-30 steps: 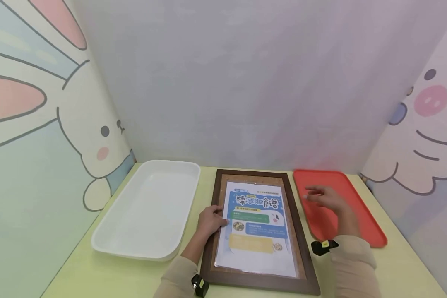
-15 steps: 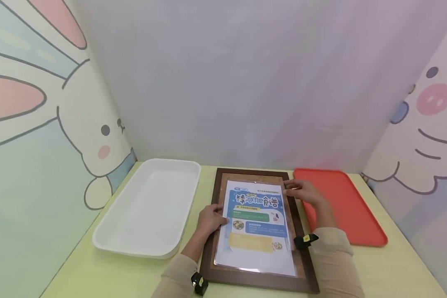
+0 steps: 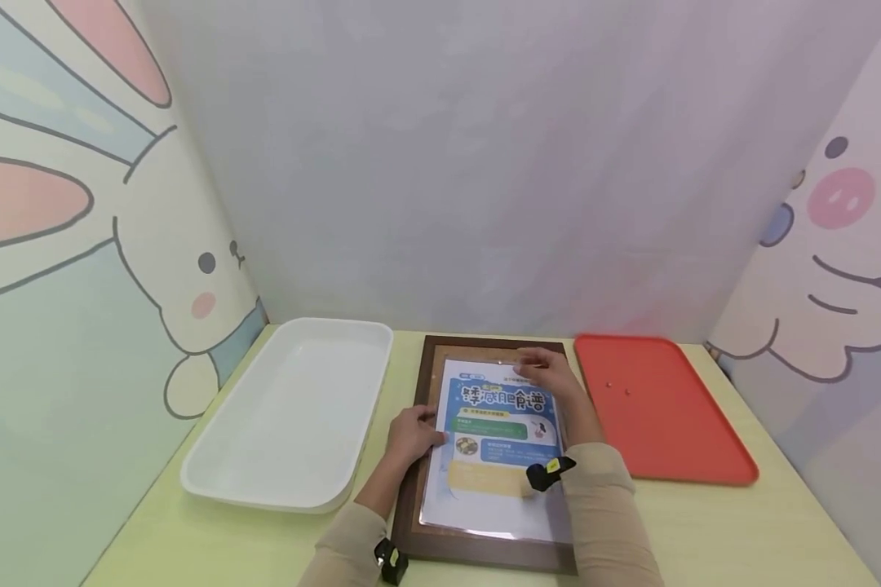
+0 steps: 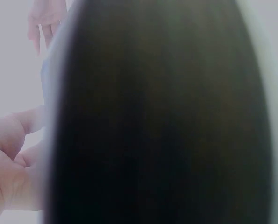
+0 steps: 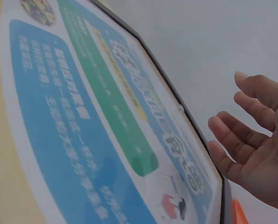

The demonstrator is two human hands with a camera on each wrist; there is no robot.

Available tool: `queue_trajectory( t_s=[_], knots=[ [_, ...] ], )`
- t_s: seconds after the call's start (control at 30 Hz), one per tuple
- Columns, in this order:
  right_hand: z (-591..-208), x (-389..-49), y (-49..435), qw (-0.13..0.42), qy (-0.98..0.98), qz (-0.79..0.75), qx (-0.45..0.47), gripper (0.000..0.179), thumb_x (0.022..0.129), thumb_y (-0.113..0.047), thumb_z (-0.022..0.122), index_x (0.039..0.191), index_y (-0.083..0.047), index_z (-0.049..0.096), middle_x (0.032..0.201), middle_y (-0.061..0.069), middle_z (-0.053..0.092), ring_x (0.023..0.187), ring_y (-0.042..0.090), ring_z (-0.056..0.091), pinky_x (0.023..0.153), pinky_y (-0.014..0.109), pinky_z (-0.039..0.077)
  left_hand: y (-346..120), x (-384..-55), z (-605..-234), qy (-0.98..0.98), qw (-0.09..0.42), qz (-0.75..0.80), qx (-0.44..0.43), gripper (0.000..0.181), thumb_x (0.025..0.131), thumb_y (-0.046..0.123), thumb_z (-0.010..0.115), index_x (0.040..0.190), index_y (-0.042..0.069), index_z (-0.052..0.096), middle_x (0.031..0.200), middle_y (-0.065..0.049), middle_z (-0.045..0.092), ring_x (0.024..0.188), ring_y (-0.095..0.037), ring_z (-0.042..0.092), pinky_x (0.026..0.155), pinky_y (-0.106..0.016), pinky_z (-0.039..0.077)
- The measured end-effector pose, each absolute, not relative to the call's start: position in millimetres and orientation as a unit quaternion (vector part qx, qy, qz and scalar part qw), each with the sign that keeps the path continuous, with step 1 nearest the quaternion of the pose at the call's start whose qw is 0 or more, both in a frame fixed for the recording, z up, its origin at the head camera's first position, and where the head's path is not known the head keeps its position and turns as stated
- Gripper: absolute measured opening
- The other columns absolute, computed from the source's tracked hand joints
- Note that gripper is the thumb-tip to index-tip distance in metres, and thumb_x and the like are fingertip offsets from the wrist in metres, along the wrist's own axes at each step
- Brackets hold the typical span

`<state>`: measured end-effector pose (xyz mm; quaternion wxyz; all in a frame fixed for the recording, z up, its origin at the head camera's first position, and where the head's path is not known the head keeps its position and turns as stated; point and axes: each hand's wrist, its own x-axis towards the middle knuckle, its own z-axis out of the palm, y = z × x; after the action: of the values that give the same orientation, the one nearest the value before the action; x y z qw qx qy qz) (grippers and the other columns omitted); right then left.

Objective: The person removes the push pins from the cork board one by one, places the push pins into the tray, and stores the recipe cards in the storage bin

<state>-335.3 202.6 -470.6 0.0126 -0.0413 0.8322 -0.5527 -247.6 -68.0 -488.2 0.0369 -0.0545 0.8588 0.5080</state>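
Note:
A printed poster [image 3: 495,436] with blue, green and yellow panels lies on a cork board with a brown frame [image 3: 427,367]. A small pin [image 3: 499,362] shows at the poster's top edge. My left hand [image 3: 413,438] rests on the board's left side, its thumb at the poster's edge. Much of the left wrist view is blocked by a dark blurred shape beside the left hand [image 4: 12,161]. Over the poster's upper right corner hovers my right hand [image 3: 551,377]; in the right wrist view the right hand's fingers [image 5: 230,140] are loosely spread with nothing between them.
To the left stands a deep white tray [image 3: 282,491]. A shallow red tray [image 3: 675,432] lies right of the board, with two tiny pins [image 3: 608,384] on it. Walls with cartoon animals enclose the yellow table [image 3: 712,522] at the back and sides.
My right hand has moved left, from over the red tray across the frame's right side to above the poster's top. The left hand has stayed in place.

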Motion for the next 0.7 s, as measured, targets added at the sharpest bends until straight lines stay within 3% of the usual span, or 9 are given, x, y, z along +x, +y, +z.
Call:
queue_trajectory(
  t_s=[0.13,0.37,0.7],
  knots=[
    [-480.3,-337.5,191.2,-0.01,0.834,-0.55,-0.04,0.049,0.084,-0.021,0.07,0.126,-0.001,0.055,0.117,0.018,0.057,0.102,0.032,0.055,0.082,0.042,0.048,-66.6,-246.5,-491.1,0.857,0.041,0.511,-0.054,0.053,0.07,0.005,0.078,0.119,0.001,0.059,0.068,-0.005,0.06,0.053,-0.015,0.057,0.047,-0.028,0.048],
    [-491.9,-342.3,172.0,-0.072,0.864,-0.499,-0.011,0.04,0.085,-0.019,0.068,0.12,-0.002,0.06,0.11,0.015,0.06,0.099,0.031,0.055,0.085,0.044,0.046,-67.5,-247.9,-488.5,0.863,0.035,0.501,-0.055,0.052,0.07,0.007,0.078,0.118,0.001,0.06,0.069,-0.005,0.06,0.054,-0.015,0.057,0.048,-0.028,0.048],
    [-495.8,-353.5,156.5,-0.097,0.855,-0.509,0.022,0.029,0.087,-0.012,0.065,0.113,-0.001,0.061,0.099,0.013,0.058,0.091,0.026,0.053,0.081,0.038,0.046,-69.3,-243.7,-484.9,0.862,0.038,0.503,-0.052,0.053,0.07,0.008,0.078,0.119,0.001,0.059,0.073,-0.005,0.061,0.059,-0.015,0.058,0.05,-0.027,0.049]
  ],
)
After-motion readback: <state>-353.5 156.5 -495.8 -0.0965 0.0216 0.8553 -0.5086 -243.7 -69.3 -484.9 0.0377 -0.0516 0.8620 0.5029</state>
